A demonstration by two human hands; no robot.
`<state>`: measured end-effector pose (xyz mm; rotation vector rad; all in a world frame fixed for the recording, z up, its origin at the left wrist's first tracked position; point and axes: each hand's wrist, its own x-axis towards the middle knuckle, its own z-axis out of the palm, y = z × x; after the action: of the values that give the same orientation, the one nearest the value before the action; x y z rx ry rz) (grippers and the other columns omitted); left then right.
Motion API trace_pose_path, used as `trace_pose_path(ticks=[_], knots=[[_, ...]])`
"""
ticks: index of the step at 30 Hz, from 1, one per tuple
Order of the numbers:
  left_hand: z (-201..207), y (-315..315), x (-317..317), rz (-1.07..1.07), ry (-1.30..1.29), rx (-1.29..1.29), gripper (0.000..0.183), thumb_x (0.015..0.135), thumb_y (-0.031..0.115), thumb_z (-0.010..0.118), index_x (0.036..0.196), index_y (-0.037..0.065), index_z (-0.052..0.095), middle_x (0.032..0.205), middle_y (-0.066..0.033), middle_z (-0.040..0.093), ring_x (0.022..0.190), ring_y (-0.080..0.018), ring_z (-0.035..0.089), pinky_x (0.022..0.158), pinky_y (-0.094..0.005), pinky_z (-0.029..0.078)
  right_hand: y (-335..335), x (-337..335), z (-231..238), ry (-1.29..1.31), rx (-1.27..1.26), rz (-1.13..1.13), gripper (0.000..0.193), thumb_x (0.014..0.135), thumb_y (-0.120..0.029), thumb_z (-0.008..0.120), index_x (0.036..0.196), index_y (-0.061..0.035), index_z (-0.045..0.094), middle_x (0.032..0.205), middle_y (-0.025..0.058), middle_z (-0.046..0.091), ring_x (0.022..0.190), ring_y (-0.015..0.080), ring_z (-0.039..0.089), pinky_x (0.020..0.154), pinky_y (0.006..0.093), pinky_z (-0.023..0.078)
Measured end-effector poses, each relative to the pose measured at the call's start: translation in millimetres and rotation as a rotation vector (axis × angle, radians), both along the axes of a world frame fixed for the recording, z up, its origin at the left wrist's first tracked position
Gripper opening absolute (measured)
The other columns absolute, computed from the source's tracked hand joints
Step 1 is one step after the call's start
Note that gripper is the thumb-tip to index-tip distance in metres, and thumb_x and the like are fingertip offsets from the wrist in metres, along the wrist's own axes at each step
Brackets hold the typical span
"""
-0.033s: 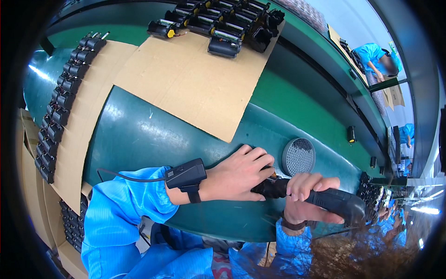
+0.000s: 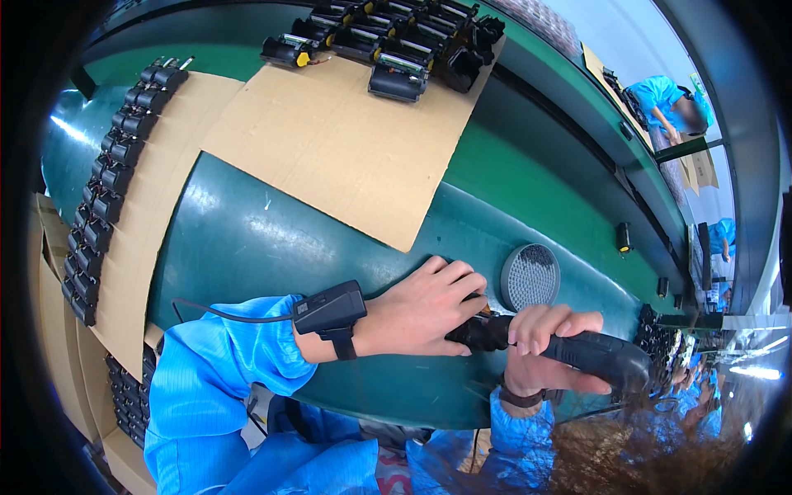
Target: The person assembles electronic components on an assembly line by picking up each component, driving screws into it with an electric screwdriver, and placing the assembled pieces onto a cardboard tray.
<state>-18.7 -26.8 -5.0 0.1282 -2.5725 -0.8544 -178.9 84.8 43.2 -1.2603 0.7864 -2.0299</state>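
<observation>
My left hand [image 2: 429, 309] is closed, knuckles up, on a small black part [image 2: 480, 333] just above the green table. Its fingers hide most of that part. From the right, my right hand [image 2: 544, 351] wraps round the black handle of an electric screwdriver [image 2: 598, 360]. The tool's front end points left, toward the left hand and the part. Whether its tip touches the part is hidden. Just beyond the hands stands a round grey dish [image 2: 530, 278] with a dimpled inside and small dark pieces along its far side.
A cardboard sheet [image 2: 330, 148] bears several black printer-like mechanisms [image 2: 400, 76] at its far end. Along the left, black units line another cardboard strip [image 2: 157, 214]. A small black piece with yellow [image 2: 624, 238] lies at the right. Co-workers in blue [image 2: 660, 99] sit beyond.
</observation>
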Motion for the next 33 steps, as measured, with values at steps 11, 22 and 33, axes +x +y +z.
trace_pose_path(ticks=[11,22,33], knots=[[4,-2,0,-0.01,-0.027,0.016,0.064,0.077,0.044,0.084,0.123,0.003,0.067,0.127,-0.0107,0.055,0.125,-0.0293,0.049,0.1,-0.0446,0.042,-7,2,-6,-0.008,0.058,0.027,0.091,0.076,-0.093,0.052,0.103,-0.0065,0.045,0.068,0.0056,0.052,0.053,0.0167,0.05,0.049,0.0331,0.046],[8,1,-2,-0.019,-0.068,-0.016,0.069,0.078,0.045,0.084,0.129,0.004,0.065,0.129,-0.0104,0.055,0.127,-0.0293,0.049,0.101,-0.0438,0.041,-4,1,-9,0.096,-0.012,0.046,0.094,0.077,-0.093,0.052,0.106,-0.0037,0.048,0.071,0.0077,0.055,0.055,0.018,0.053,0.052,0.0332,0.048],[15,2,-5,0.017,-0.102,0.045,0.066,0.079,0.038,0.085,0.132,0.005,0.063,0.133,-0.0099,0.055,0.13,-0.0295,0.05,0.103,-0.0429,0.041,38,-73,11,-0.127,-0.048,-0.343,0.08,0.09,-0.088,0.044,0.107,-0.0104,0.049,0.067,0.0022,0.049,0.048,0.0134,0.047,0.043,0.0279,0.04]])
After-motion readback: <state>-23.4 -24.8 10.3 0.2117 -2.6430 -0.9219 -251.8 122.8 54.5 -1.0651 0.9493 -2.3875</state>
